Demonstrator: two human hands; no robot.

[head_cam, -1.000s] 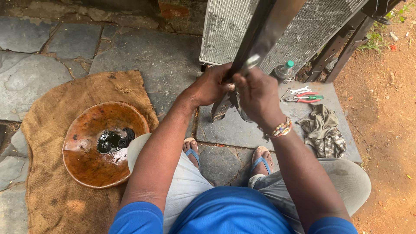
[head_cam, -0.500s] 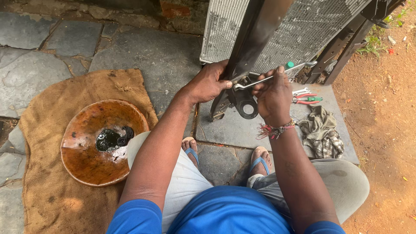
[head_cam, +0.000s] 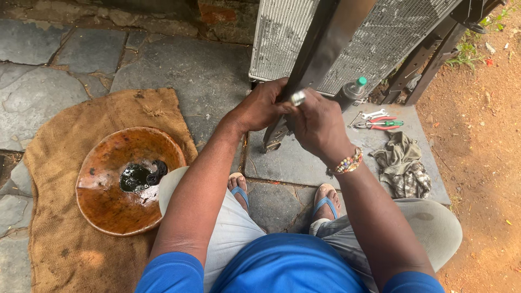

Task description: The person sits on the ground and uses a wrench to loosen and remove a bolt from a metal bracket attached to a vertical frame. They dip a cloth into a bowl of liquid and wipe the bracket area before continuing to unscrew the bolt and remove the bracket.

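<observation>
Both hands meet at frame centre on the dark metal bar (head_cam: 320,54), which leans up toward 1 o'clock across the radiator (head_cam: 391,38). Left hand (head_cam: 260,106) closed round bar's lower part. Right hand (head_cam: 317,125), just at 4 o'clock of the left, fingers curled on a small shiny metal piece (head_cam: 298,97) vs. the bar. Rusty bowl (head_cam: 127,179) at 8 o'clock, pliers (head_cam: 380,123) & rag (head_cam: 401,163) at 3 o'clock.
</observation>
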